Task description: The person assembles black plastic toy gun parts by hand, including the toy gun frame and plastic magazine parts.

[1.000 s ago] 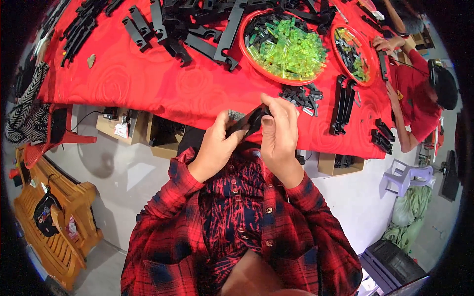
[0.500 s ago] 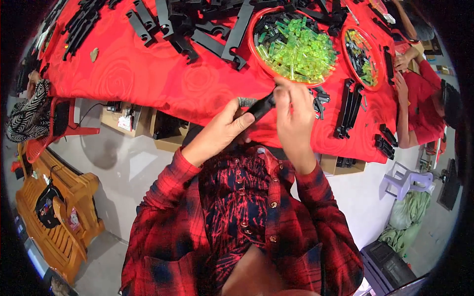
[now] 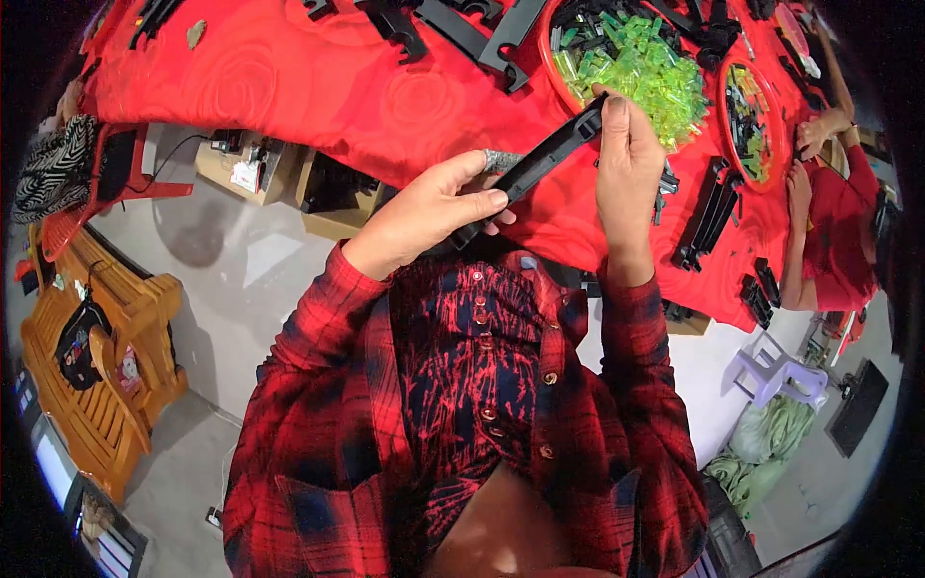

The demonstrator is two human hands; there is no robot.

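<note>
A long black plastic part (image 3: pixel 547 166) slants up to the right between my hands, in front of the red table edge. My left hand (image 3: pixel 424 207) is closed round its lower end, with the thumb lying on top. A grey wrap (image 3: pixel 501 161) shows at that hand's index finger. At the part's upper end my right hand (image 3: pixel 628 169) has its fingers bent and pressed against the tip; whether it holds a small piece there is hidden. Just beyond is a red-rimmed basket (image 3: pixel 557 79) heaped with yellow-green clear pieces (image 3: pixel 636 72) and black pieces.
A smaller red basket (image 3: pixel 725 125) of mixed pieces stands to the right on the red tablecloth (image 3: pixel 318 87). Long black parts (image 3: pixel 705 214) lie near it, others (image 3: pixel 462 34) at the back. A co-worker's hand (image 3: pixel 817 135) rests at the right edge. Cardboard boxes (image 3: pixel 332 222) sit below the table.
The black part has turned and now shows its long face. Both hands sit further right in the picture, and the whole view has shifted. My right hand stays at the part's upper end.
</note>
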